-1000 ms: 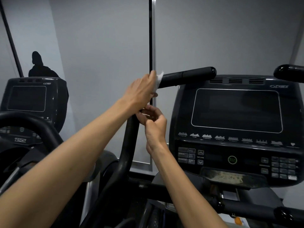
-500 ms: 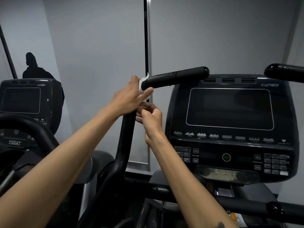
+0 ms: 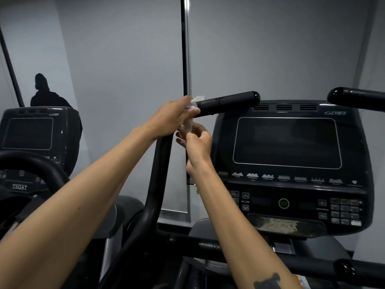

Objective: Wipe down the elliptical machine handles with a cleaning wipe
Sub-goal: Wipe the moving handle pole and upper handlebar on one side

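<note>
The left black handle (image 3: pixel 227 103) of the elliptical runs from a bent upright bar (image 3: pixel 160 170) toward the right, ending in a rounded tip. My left hand (image 3: pixel 168 119) grips the bend of this handle with a white cleaning wipe (image 3: pixel 196 100) wrapped under its fingers; only a corner of the wipe shows. My right hand (image 3: pixel 195 142) is just below, its fingers curled and pinching a hanging bit of the wipe under the left hand. The right handle (image 3: pixel 354 98) sticks in from the right edge, untouched.
The console (image 3: pixel 291 163) with dark screen and keypad stands right of my hands. A second machine's console (image 3: pixel 35 132) and curved black bar (image 3: pixel 33 165) are at the left. A dark figure (image 3: pixel 44 92) shows against the grey wall behind. A crossbar (image 3: pixel 239 253) runs low.
My left hand with the wipe slid left along the handle toward the bend, baring more of the grip. My right hand stayed just beneath it.
</note>
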